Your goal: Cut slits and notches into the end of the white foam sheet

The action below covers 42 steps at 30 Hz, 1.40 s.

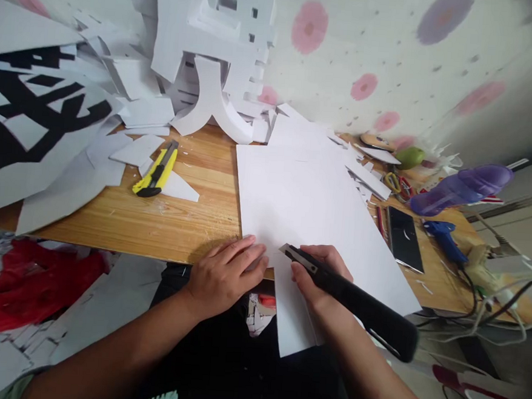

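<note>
A large white foam board (303,190) lies on the wooden table, and one part of it hangs past the front edge. My left hand (227,273) rests on the board's lower left corner, fingers stretched out and holding nothing. In my right hand (322,276) is a black utility knife (359,303), gripped near its front end. Its blade tip is close to the board's surface, just right of my left fingertips; whether it touches, I cannot tell. A second utility knife, yellow and black (156,170), lies on the table to the left.
Cut white pieces (137,87) and a built white structure (213,44) stand at the back left. To the right are a phone (404,238), a blue glue gun (446,241), scissors (399,186), a purple bottle (460,189) and cables. A red bag (37,278) lies on the floor.
</note>
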Available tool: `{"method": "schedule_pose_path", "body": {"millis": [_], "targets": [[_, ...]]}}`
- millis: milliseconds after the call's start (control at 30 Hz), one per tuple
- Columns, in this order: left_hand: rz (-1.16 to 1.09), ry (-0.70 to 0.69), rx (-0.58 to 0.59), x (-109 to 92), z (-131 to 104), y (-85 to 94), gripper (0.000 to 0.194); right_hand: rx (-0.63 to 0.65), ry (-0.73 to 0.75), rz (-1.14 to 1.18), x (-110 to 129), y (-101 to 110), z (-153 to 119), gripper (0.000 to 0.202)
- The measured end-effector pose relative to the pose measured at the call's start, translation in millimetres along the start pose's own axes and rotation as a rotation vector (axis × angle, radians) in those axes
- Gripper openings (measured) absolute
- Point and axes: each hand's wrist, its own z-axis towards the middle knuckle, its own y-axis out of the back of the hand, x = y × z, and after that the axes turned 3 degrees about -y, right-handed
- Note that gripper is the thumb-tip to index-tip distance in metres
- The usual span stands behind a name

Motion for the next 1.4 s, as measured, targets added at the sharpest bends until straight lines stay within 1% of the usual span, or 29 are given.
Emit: {"method": "schedule_pose_path", "body": {"millis": [100, 267, 433, 633, 733, 900, 1033, 1167, 1400], "targets": [[-0.021, 0.002, 0.009, 1, -1, -0.7, 0.016, -0.022, 0.06, -0.113, 1, -1, -2, 0.015], [-0.057, -0.023, 0.044, 3, -4, -1.5, 0.016, -0.025, 0.229, -0.282, -3, -3, -5, 0.019], [-0.062, -0.036, 0.062, 5, -3, 0.3, 0.017, -0.037, 0.233, -0.368, -3, -3, -8, 0.017], [-0.073, -0.031, 0.058, 4, -4, 0.1, 0.016, -0.002, 0.378, -0.362, -3, -1, -3, 0.024], [-0.08, -0.024, 0.055, 4, -5, -0.1, 0.017, -0.01, 0.382, -0.399, -3, -1, -2, 0.022], [-0.081, -0.042, 0.061, 5, -5, -0.6, 0.016, 0.006, 0.451, -0.459, -3, -4, -4, 0.024], [-0.064, -0.039, 0.052, 4, -6, -2.0, 0.015, 0.007, 0.395, -0.508, 1, -7, -8, 0.024], [-0.072, -0.018, 0.037, 3, -6, -2.3, 0.016, 0.026, 0.37, -0.483, 4, -9, -10, 0.022], [-0.087, 0.019, 0.051, 2, -7, -1.1, 0.019, 0.071, 0.424, -0.453, 3, -6, -14, 0.023]]}}
